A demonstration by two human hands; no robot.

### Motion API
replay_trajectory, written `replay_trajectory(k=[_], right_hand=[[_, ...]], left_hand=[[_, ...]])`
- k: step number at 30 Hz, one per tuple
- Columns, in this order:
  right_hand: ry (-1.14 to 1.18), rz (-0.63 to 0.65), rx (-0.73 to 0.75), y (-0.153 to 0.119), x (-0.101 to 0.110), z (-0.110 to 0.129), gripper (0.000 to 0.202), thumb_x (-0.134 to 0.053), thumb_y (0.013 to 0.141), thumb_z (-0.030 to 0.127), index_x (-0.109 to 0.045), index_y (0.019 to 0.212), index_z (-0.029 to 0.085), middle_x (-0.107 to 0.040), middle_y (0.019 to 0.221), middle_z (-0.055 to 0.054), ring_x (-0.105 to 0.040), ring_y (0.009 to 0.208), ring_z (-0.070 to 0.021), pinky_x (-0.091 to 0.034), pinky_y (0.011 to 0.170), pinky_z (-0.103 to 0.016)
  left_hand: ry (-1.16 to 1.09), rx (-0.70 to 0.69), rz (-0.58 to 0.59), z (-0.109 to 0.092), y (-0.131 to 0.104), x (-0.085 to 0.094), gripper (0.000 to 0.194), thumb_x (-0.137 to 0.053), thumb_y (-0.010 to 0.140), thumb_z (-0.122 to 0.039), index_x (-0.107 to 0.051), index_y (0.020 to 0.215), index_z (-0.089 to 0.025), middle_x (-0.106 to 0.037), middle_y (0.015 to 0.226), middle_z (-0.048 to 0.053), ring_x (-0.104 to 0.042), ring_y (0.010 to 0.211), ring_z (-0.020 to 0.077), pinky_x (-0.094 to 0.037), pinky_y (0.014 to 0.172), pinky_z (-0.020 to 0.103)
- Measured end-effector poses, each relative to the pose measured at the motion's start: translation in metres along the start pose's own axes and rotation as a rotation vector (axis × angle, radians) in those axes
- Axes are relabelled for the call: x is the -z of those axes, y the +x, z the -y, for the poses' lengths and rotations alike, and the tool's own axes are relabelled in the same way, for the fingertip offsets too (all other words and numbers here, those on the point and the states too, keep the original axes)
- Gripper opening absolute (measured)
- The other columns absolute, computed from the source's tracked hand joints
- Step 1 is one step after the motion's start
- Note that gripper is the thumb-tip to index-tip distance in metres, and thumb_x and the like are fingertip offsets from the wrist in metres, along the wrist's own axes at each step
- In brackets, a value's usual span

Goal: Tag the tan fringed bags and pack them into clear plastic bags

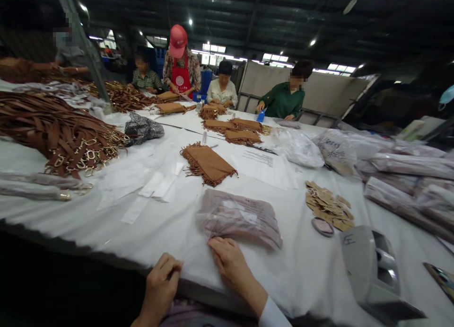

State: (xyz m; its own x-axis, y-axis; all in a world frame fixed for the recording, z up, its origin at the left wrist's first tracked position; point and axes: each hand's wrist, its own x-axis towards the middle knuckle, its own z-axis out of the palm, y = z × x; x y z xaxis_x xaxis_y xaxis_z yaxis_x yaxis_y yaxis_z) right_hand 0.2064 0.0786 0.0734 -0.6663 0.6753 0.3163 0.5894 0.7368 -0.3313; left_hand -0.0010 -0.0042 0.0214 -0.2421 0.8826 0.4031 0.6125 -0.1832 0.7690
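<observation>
A clear plastic bag with a folded mauve item and a white label inside lies flat before me. My right hand rests at its near left edge, fingers stretched out together on the plastic. Closer to the table's front edge, my left hand is closed with its fingertips pinched; what they hold, if anything, cannot be made out. Beyond the bag lies a brown fringed pouch, apart from both hands. Loose white strips are spread to its left.
Brown straps with gold clasps are heaped at left. Cardboard tags, a round tin and a grey tape dispenser stand at right, with bagged items piled behind. Several people work across the white table.
</observation>
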Motion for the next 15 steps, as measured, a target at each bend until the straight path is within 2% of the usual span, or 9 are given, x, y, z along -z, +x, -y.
replay_trajectory(k=[4, 8, 12, 15], right_hand=[[-0.102, -0.076, -0.076, -0.011, -0.008, -0.023, 0.029, -0.039, 0.096, 0.021, -0.058, 0.119, 0.023, -0.068, 0.112, -0.006, -0.06, 0.107, -0.0176, -0.047, 0.087, -0.034], [-0.184, -0.124, -0.126, -0.042, -0.005, -0.04, 0.031, -0.043, 0.094, 0.024, -0.057, 0.122, 0.021, -0.066, 0.121, -0.008, -0.059, 0.111, -0.0215, -0.05, 0.088, -0.039], [-0.122, -0.216, -0.196, -0.078, 0.017, -0.053, 0.028, -0.044, 0.095, 0.027, -0.063, 0.114, 0.021, -0.071, 0.108, -0.007, -0.066, 0.099, -0.0197, -0.056, 0.084, -0.034], [-0.13, -0.368, -0.319, -0.114, 0.046, -0.074, 0.032, -0.046, 0.094, 0.028, -0.057, 0.123, 0.022, -0.072, 0.104, -0.006, -0.069, 0.092, -0.018, -0.057, 0.083, -0.03]], left_hand=[[0.03, 0.071, -0.055, 0.0, 0.003, -0.001, 0.025, -0.05, 0.085, -0.025, -0.05, 0.06, -0.021, -0.052, 0.062, -0.003, -0.055, 0.059, 0.0123, -0.044, 0.06, 0.022], [0.039, 0.102, -0.005, -0.002, 0.004, 0.001, 0.02, -0.052, 0.086, -0.03, -0.054, 0.069, -0.021, -0.054, 0.064, -0.003, -0.055, 0.06, 0.0128, -0.046, 0.061, 0.023], [-0.008, 0.037, 0.185, 0.007, 0.007, 0.019, 0.014, -0.051, 0.089, -0.031, -0.06, 0.085, -0.022, -0.058, 0.073, -0.001, -0.059, 0.069, 0.0143, -0.049, 0.066, 0.024], [0.032, -0.093, 0.289, 0.025, 0.017, 0.042, 0.021, -0.046, 0.092, -0.024, -0.059, 0.109, -0.023, -0.063, 0.1, 0.004, -0.062, 0.095, 0.0169, -0.051, 0.084, 0.027]])
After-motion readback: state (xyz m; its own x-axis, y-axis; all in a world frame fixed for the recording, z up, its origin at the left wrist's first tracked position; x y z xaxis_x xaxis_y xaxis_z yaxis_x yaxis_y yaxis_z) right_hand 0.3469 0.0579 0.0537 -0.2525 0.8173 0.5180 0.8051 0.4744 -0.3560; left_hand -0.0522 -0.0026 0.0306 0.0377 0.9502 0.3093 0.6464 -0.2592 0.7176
